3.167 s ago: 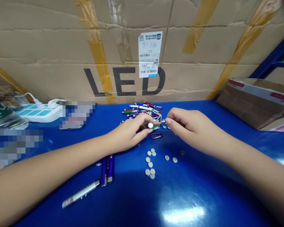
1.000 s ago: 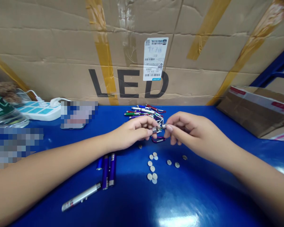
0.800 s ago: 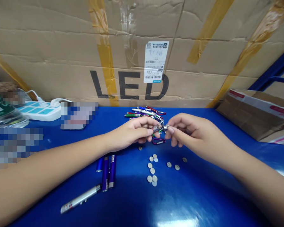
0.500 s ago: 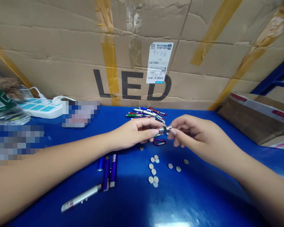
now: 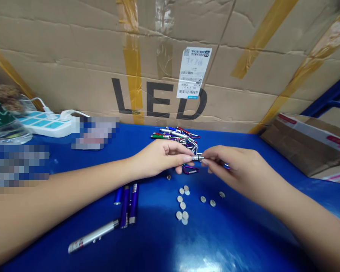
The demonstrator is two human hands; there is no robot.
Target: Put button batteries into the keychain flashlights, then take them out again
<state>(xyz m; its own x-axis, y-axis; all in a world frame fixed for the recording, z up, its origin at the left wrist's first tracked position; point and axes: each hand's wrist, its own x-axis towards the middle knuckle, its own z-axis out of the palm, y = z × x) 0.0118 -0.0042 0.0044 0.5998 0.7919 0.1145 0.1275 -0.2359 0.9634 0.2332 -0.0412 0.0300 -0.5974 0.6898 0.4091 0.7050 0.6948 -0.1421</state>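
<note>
Above the middle of the blue table, my left hand (image 5: 170, 156) pinches a short silver metal cylinder (image 5: 196, 158), perhaps a penlight part. My right hand (image 5: 229, 160) pinches a small shiny metal piece at the cylinder's right end; the two meet, and fingertips partly hide the join. A bit of blue shows behind my right fingers. Just below my left fingers lies a purple carabiner clip (image 5: 190, 170). Button cells (image 5: 183, 206) are scattered nearer to me. Purple penlight tubes (image 5: 133, 204) and a silver penlight (image 5: 93, 236) rest to the left.
Behind my hands is a pile of coloured penlights (image 5: 175, 134) with clips. A large cardboard box (image 5: 87, 56) walls off the back. At left stand a power strip (image 5: 56, 127) and a water bottle (image 5: 8, 132); a smaller carton (image 5: 308, 147) is at right.
My right hand has turned palm-down and moved slightly left, bringing the small metal piece in line with the silver cylinder. The view has shifted slightly.
</note>
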